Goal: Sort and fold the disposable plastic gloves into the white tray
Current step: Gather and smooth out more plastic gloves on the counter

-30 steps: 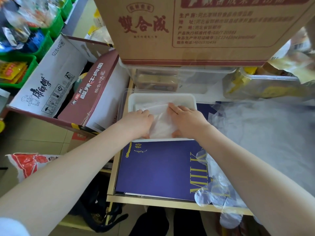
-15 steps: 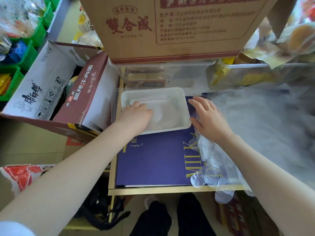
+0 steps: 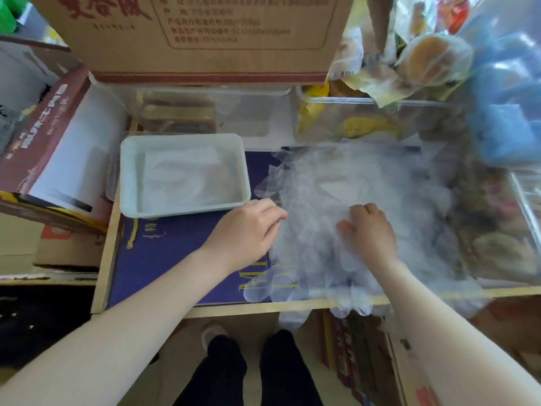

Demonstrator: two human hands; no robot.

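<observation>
The tray (image 3: 128,177) sits on the far-left part of the tabletop (image 3: 263,309), resting on a flat printed box (image 3: 169,253). Folded gloves (image 3: 181,174) lie inside the tray. The pile of loose gloves (image 3: 366,183) lies right of the tray, its near edge hanging over the tabletop's near rim. The left hand (image 3: 248,230) is at the pile's left edge, just near of the tray; the right hand (image 3: 369,230) rests on the pile. A cardboard carton (image 3: 205,39) stands behind the tray, on clear containers (image 3: 248,112).

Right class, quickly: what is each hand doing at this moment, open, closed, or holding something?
Left hand: fingers curled at the edge of the loose glove pile; whether it pinches a glove cannot be told.
Right hand: fingers curled into the pile, gripping plastic.
</observation>
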